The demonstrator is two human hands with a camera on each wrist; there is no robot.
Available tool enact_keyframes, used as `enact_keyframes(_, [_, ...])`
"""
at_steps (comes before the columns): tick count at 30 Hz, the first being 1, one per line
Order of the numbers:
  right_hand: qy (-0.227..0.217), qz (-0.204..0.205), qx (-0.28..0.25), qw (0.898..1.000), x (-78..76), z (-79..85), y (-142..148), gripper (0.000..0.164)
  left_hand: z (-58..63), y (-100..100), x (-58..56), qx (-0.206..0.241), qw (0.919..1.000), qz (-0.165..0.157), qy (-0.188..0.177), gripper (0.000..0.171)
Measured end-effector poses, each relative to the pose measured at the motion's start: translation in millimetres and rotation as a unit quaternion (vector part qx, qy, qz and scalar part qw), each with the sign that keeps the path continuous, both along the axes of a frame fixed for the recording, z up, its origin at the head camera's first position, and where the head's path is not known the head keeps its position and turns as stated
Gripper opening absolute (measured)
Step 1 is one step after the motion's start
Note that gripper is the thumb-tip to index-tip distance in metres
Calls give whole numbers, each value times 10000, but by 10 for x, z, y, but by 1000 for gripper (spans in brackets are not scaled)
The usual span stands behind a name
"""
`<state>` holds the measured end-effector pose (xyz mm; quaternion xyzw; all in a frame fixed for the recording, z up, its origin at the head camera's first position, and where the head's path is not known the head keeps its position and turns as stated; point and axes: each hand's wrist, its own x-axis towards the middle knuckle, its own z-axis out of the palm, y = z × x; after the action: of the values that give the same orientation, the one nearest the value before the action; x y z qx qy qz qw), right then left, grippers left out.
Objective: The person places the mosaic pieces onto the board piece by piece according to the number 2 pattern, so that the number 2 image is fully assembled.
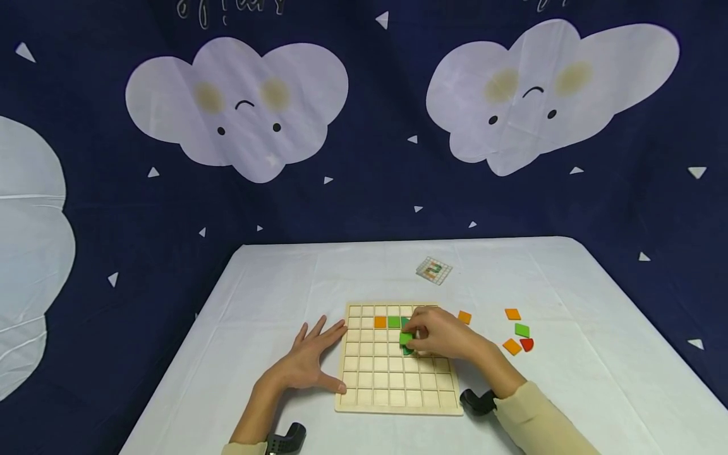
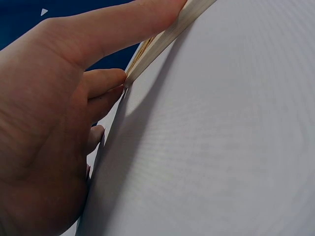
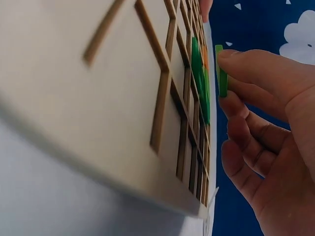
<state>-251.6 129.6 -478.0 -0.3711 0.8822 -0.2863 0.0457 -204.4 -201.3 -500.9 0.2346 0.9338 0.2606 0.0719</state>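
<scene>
A wooden grid board lies on the white table. My left hand is spread at its left side, thumb and fingertips against the edge; the left wrist view shows the thumb on the board's rim. Over the upper middle cells, my right hand pinches a light green tile between thumb and fingers. The right wrist view has this tile raised off the grid. An orange tile and another light green tile sit in an upper row. Dark green pieces beside them are partly hidden by the held tile and hand.
Right of the board lie several loose pieces: orange tiles, a light green tile and a red rounded piece. One orange tile is close to my right hand. Beyond the board lies a small patterned card.
</scene>
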Motion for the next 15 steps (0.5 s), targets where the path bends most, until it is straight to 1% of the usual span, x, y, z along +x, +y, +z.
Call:
enact_keyframes(4, [-107, 55, -22, 9999, 0, -21, -62, 18, -9, -3, -3, -27, 10000, 3, 16, 123])
enact_keyframes(8, [-57, 172, -21, 9998, 4, -40, -113, 20, -17, -3, -9, -70, 10000, 23, 52, 123])
enact_keyframes(11, [15, 253, 60, 9997, 18, -35, -154, 21, -18, -2, -10, -100, 9999, 29, 50, 124])
enact_keyframes(15, [-18, 339, 274, 9990, 52, -18, -221, 21, -19, -6, -10, -86, 10000, -4, 27, 123])
